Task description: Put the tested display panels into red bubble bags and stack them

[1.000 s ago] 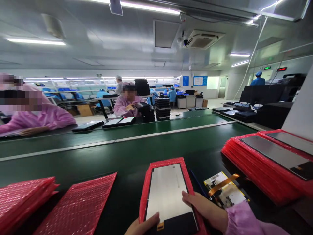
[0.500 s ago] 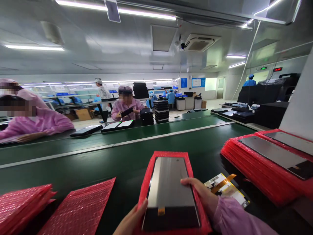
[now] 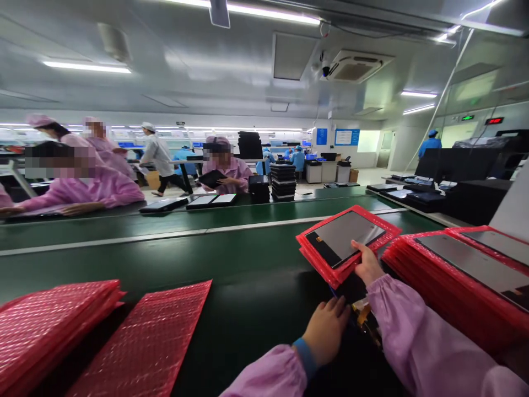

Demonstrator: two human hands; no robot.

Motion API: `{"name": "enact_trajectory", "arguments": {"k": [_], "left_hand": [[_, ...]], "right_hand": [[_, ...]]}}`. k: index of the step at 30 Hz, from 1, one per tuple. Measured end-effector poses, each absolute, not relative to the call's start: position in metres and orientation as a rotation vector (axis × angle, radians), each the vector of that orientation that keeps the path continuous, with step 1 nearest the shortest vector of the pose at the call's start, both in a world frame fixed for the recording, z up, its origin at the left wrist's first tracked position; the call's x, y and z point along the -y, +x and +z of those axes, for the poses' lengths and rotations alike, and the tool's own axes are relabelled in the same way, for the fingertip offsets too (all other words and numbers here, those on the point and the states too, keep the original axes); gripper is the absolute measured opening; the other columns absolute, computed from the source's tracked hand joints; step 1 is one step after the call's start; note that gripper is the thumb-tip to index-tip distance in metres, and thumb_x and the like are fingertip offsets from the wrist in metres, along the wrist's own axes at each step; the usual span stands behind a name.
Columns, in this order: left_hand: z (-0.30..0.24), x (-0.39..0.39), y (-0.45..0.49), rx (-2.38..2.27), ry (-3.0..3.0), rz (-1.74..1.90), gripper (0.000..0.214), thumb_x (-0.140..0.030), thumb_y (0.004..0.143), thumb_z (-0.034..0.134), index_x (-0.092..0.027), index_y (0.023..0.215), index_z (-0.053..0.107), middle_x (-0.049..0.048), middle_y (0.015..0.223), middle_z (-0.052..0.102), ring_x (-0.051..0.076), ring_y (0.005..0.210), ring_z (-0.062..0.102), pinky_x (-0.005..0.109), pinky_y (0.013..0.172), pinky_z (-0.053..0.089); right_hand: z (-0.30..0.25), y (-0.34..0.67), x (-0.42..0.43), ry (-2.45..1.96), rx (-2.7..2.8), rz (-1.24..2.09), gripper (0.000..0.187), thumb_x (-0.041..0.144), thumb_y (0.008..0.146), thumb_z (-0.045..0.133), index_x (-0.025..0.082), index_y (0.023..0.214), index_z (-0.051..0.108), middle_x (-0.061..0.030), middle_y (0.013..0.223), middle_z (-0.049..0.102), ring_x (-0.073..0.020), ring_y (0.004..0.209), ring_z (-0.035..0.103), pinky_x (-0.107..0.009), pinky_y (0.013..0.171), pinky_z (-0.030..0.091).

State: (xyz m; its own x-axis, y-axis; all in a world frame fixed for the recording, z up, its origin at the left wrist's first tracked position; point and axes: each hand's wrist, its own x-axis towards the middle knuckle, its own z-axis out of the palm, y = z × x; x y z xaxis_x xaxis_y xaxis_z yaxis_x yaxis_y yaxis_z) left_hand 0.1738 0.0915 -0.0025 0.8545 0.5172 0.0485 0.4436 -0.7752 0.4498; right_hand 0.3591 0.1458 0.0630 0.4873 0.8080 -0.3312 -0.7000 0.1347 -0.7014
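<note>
Pile of red bubble-wrap sleeves (image 3: 61,317) at lower left of the frame, edges uneven. Above it, upper left, a co-worker in pink (image 3: 88,190) leans over the far side of the green bench (image 3: 239,259). Next rightward, lower left of centre: a flatter red bubble-wrap piece (image 3: 144,336), set apart from the pile. Beyond the bench, upper centre, a second co-worker (image 3: 233,168) holds a dark flat object (image 3: 211,179); a stack of black items (image 3: 283,183) stands to the right.

My left hand (image 3: 324,333), lower centre, lies low over the bench, back upward, fingertips at a thin blue object (image 3: 333,290). Cannot tell whether my fingers close on it.

Grey panel (image 3: 351,237), right of centre: backed by red bubble wrap (image 3: 309,251) that shows around its edges; dark band and orange tab at its left end. My right hand (image 3: 369,267) grips panel and wrap together at the near edge, thumb on the panel face. Under this wrist, a part with an orange strip (image 3: 363,315), partly hidden. Far right: tall red stack (image 3: 446,298), another grey panel (image 3: 471,256) on top.
</note>
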Motion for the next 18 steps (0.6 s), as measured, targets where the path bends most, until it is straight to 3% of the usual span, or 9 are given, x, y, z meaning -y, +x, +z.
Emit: {"name": "enact_trajectory", "arguments": {"k": [6,18], "left_hand": [[-0.024,-0.089,0.195,-0.728,2.724,0.137,0.052,-0.021,0.089,0.047,-0.003,0.138,0.050,0.0254,0.143,0.051,0.039,0.139,0.039,0.055,0.113,0.035],[-0.040,-0.079,0.183,-0.842,2.797,0.140,0.046,-0.018,0.095,0.041,-0.010,0.140,0.050,0.0157,0.148,0.049,0.033,0.141,0.038,0.050,0.114,0.039]], "right_hand": [[0.042,0.359,-0.141,-0.976,0.025,1.085,0.018,0.031,0.102,0.061,0.013,0.105,0.062,-0.0027,0.092,0.063,-0.0157,0.071,0.063,-0.029,0.062,0.058],[-0.005,0.345,-0.141,-1.057,0.022,0.987,0.025,0.037,0.102,0.060,0.013,0.108,0.062,-0.0048,0.098,0.064,-0.0181,0.076,0.065,-0.032,0.067,0.058]]}}
